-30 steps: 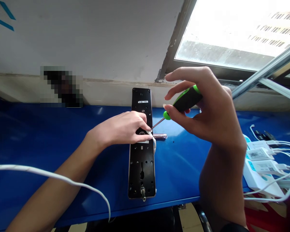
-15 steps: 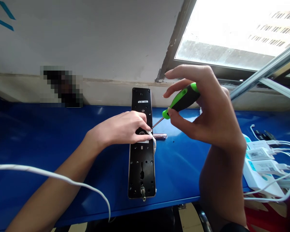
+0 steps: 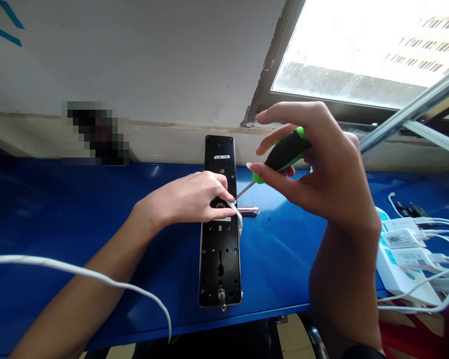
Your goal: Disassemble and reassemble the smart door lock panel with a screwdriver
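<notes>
A long black metal plate (image 3: 214, 239), likely part of a door lock, lies lengthwise on the blue table, with screw holes, small labels and a spindle at its near end. My left hand (image 3: 190, 197) rests across its middle, thumb and forefinger pinched on a white cable-like strip (image 3: 240, 227) at the right edge. In my right hand (image 3: 325, 174) is a green-and-black screwdriver (image 3: 286, 152), slanting down to the left. Its tip meets the plate's right edge beside my left fingertips; what it touches there is hidden. A shiny reddish metal piece (image 3: 249, 211) sticks out to the right.
The blue table (image 3: 277, 259) backs onto a wall under a window. To the right stands a white power strip (image 3: 411, 284) with several plugged adapters and cables. A white cable (image 3: 142, 291) hangs across my left forearm. A metal frame bar (image 3: 415, 107) crosses the upper right.
My right thumb has shifted up and left over the screwdriver's handle, which has turned in my fingers. My left hand and the plate stay in place.
</notes>
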Available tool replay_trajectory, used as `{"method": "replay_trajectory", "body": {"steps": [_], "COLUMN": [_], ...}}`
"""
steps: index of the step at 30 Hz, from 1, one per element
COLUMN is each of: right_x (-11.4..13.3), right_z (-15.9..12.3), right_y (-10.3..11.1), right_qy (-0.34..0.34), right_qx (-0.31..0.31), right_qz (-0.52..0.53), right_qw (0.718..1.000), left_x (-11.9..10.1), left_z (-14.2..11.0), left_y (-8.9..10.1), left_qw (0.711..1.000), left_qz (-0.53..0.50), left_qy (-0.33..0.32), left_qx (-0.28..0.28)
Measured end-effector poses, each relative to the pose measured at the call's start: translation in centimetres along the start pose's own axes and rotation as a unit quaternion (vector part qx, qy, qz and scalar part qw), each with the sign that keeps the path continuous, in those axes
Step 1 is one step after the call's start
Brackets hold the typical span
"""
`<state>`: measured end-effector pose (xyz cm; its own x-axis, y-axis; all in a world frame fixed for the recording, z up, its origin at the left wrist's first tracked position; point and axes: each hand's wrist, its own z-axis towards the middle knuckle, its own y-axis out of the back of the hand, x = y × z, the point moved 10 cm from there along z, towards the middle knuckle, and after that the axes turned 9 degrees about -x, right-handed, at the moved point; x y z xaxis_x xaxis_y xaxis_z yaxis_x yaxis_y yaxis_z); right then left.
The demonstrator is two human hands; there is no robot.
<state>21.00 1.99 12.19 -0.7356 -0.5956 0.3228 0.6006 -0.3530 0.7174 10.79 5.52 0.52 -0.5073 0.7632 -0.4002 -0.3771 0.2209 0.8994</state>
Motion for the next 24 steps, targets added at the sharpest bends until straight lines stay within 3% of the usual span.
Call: {"method": "replay_trajectory", "body": {"steps": [5, 24], "right_x": [0.25, -0.3], "right_z": [-0.15, -0.25], "right_y": [0.03, 0.6], "right_qy": [0.006, 0.004], "right_qx": [0.0, -0.043], "right_qz": [0.047, 0.038], "right_qw": [0.999, 0.998], "left_x": [0.15, 0.46], "left_z": [-0.03, -0.06], "left_y": [-0.04, -0.06], "left_qw": [1.0, 1.0], "left_qz": [0.011, 0.002], "left_qy": [0.007, 0.018], "left_qx": [0.005, 0.001]}}
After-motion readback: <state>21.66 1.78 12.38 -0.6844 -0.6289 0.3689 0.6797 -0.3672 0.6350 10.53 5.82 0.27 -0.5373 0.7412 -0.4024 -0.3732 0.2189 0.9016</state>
